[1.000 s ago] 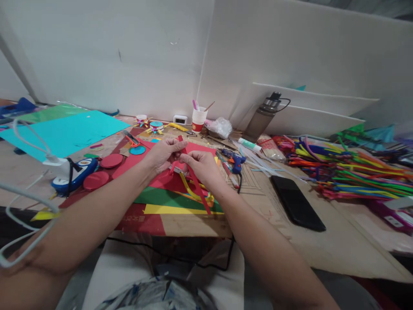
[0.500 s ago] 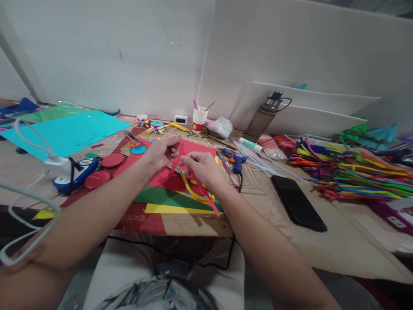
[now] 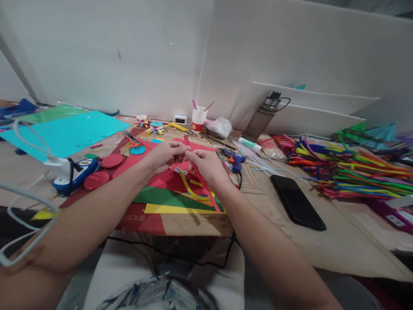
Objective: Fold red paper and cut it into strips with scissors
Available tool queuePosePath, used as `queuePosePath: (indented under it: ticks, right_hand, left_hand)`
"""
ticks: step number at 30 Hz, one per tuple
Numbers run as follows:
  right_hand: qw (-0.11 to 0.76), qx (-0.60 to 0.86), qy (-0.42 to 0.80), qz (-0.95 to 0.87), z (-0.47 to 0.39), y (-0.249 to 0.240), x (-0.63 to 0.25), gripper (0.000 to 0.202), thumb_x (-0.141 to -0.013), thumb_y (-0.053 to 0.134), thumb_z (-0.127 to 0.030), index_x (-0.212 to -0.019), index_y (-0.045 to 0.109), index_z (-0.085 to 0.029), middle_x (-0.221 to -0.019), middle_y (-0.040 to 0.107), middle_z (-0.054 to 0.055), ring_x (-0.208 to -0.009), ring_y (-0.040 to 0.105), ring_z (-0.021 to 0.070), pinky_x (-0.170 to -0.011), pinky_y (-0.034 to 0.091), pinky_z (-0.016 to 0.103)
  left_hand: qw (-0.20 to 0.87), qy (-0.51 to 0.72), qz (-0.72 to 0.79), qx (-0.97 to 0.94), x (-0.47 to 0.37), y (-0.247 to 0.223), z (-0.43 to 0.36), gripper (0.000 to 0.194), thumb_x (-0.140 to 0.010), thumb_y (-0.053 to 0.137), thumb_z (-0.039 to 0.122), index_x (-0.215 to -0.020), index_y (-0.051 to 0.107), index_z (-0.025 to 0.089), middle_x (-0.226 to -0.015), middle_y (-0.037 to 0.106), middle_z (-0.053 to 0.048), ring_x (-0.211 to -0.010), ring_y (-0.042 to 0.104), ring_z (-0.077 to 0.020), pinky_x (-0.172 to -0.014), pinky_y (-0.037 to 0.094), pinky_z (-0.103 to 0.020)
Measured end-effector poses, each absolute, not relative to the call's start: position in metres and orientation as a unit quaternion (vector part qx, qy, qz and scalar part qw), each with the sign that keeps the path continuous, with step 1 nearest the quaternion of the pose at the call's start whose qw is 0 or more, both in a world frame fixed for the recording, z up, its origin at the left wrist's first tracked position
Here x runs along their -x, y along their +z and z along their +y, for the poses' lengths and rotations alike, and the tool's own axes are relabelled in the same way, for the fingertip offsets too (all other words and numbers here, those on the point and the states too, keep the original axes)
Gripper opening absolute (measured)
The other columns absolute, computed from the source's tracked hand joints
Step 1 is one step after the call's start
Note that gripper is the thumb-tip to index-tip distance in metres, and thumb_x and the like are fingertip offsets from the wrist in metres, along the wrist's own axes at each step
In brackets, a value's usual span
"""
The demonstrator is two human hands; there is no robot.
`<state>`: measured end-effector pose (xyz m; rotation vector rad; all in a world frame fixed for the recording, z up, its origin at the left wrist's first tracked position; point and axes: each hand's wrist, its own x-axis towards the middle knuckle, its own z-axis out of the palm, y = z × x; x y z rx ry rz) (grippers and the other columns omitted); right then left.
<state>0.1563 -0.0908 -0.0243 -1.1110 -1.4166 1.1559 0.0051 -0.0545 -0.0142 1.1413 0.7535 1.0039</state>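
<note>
A long red paper strip [image 3: 206,188] runs between my fingertips, its lower end hanging down to the right over the sheets. My left hand [image 3: 166,156] pinches the strip with its fingers closed. My right hand [image 3: 206,165] grips it too, thumb against the left fingertips. Below them lies red paper [image 3: 164,179] on top of a green sheet [image 3: 150,196] and a yellow sheet [image 3: 167,209]. A curved yellow tube-like piece [image 3: 190,190] rests under the hands, beside a small pale part that the fingers partly hide.
Right of my hands are a blue glue gun [image 3: 238,160], a black phone [image 3: 297,202] and many coloured pipe cleaners [image 3: 361,168]. A bottle [image 3: 260,120] and a paper cup [image 3: 198,119] stand behind. Red discs [image 3: 112,160] and a blue device [image 3: 77,178] lie left.
My left hand has moved right and slightly down, so that both hands' fingertips now meet at the strip. The strip's upper end now sticks up above them.
</note>
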Motion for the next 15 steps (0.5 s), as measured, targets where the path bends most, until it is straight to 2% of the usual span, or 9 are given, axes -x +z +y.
queuePosePath:
  ticks: [6,15]
  right_hand:
    - [0.46,0.466,0.458,-0.601,-0.095,-0.021,-0.154,0.025,-0.081,0.06,-0.038,-0.068,0.064,-0.018,-0.053,0.059,-0.004,-0.044,0.048,0.0076,-0.048,0.039,0.021]
    - [0.437,0.469,0.451,-0.621,-0.1,-0.018,-0.152,0.028,-0.082,0.058,-0.036,-0.061,0.06,-0.018,-0.052,0.059,-0.003,-0.044,0.047,0.0082,-0.047,0.035,0.022]
  left_hand:
    - [0.672,0.46,0.34,-0.471,-0.005,-0.011,-0.053,0.023,-0.061,0.082,0.022,-0.055,0.063,0.01,-0.049,0.053,0.0,-0.045,0.047,-0.0063,-0.048,0.041,-0.02]
    - [0.673,0.504,0.337,-0.424,-0.004,-0.003,-0.053,0.023,-0.069,0.068,0.009,-0.051,0.055,0.012,-0.047,0.044,0.002,-0.044,0.04,-0.0047,-0.042,0.034,-0.017]
